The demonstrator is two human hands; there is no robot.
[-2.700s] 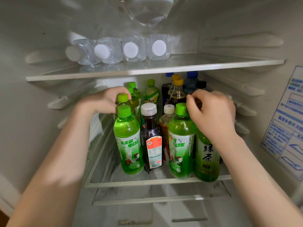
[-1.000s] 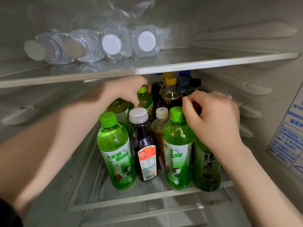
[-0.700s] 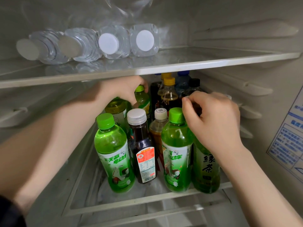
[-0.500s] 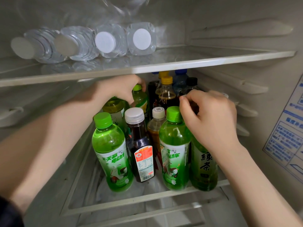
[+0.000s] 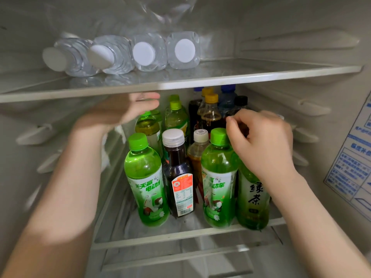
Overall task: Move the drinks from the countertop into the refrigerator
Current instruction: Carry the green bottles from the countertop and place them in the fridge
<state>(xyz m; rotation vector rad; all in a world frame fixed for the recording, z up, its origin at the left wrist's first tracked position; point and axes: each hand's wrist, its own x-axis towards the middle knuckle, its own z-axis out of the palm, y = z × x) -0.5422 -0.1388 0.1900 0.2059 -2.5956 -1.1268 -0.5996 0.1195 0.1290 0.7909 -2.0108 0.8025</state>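
My right hand [image 5: 261,143], fingers curled, grips the top of the upright green tea bottle [image 5: 254,195] directly beneath it. My left hand [image 5: 124,111] hovers farther back, fingers straight, empty.

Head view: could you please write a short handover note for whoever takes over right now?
Left hand: open, holding nothing, under the upper shelf, above a yellow-green bottle.
Right hand: curled over the top of the green tea bottle at the front right of the lower shelf.
Done: many drinks stand upright on the lower shelf; four water bottles lie on the upper shelf.
Left: release the green tea bottle; the countertop is out of view, so check it for remaining drinks.
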